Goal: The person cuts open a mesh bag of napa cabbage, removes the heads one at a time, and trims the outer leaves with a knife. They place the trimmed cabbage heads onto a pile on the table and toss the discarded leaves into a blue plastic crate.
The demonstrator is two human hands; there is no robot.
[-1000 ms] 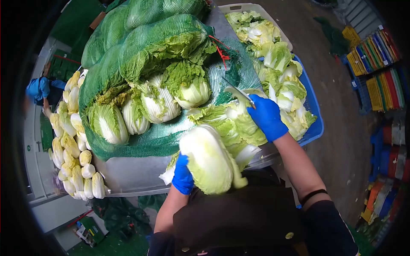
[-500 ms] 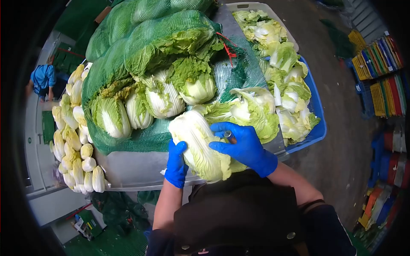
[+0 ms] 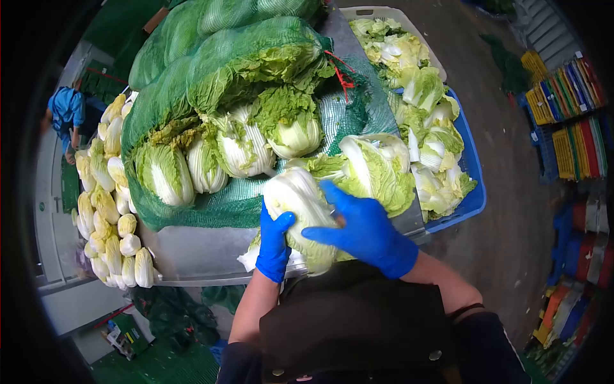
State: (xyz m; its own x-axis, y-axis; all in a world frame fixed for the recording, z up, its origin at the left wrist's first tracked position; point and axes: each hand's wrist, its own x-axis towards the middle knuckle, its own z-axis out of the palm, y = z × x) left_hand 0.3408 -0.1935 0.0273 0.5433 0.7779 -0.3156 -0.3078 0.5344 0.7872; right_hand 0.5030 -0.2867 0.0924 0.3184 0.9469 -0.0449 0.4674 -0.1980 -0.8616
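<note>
My left hand (image 3: 275, 246) is wrapped round the side of a napa cabbage (image 3: 295, 198), held tilted above the table's front edge. My right hand (image 3: 364, 227), in a blue glove like the left, is at the cabbage's right side, smeared by motion. Its thumb points to the leaves, and a small metal-ended tool (image 3: 338, 219) shows partly between thumb and fingers; its working end is hidden. Loose outer leaves (image 3: 377, 173) lie just beyond the right hand. A pale leaf piece (image 3: 248, 258) lies beside my left wrist.
A green mesh sack (image 3: 192, 96) with several cabbages (image 3: 165, 176) lies open on the metal table (image 3: 192, 253). Trimmed cabbages (image 3: 112, 211) are piled left. Leaves fill a blue crate (image 3: 476, 185) and a white crate (image 3: 358, 11) at right. A person in blue (image 3: 67, 112) stands far left.
The cabbage has turned, showing more white stem, and sits slightly further right. My right hand has spread its index finger and thumb. A pale leaf piece now shows by my left wrist.
</note>
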